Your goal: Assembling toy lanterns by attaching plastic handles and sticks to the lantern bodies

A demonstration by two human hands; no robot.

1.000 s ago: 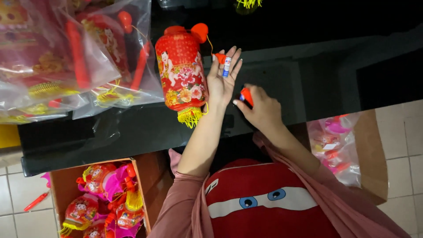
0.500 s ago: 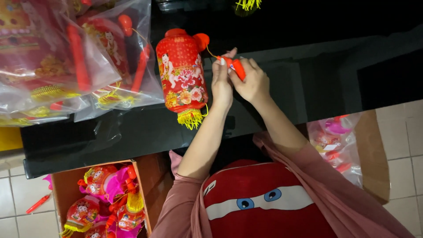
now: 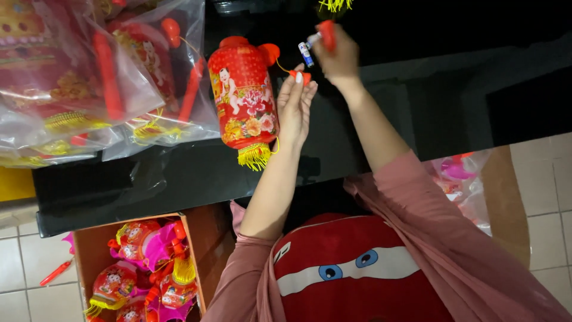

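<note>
While it lies on the black counter (image 3: 179, 179):
lantern: red paper barrel lantern (image 3: 243, 95), light and crushable, grab its end caps.
left hand (image 3: 295, 104): fingers pinch a small red cap (image 3: 302, 76).
right hand (image 3: 336, 56): fingers grip red plastic handle (image 3: 326, 33) with battery (image 3: 305, 53).

yellow tassel (image 3: 335, 5) cut by top edge | right hand (image 3: 335, 55) blurred

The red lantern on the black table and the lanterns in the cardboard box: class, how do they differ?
The red lantern lies alone and unwrapped on the black table, beside the left hand; the lanterns in the cardboard box are heaped together on the floor, with pink among them. Both have red bodies and yellow fringe.
</note>
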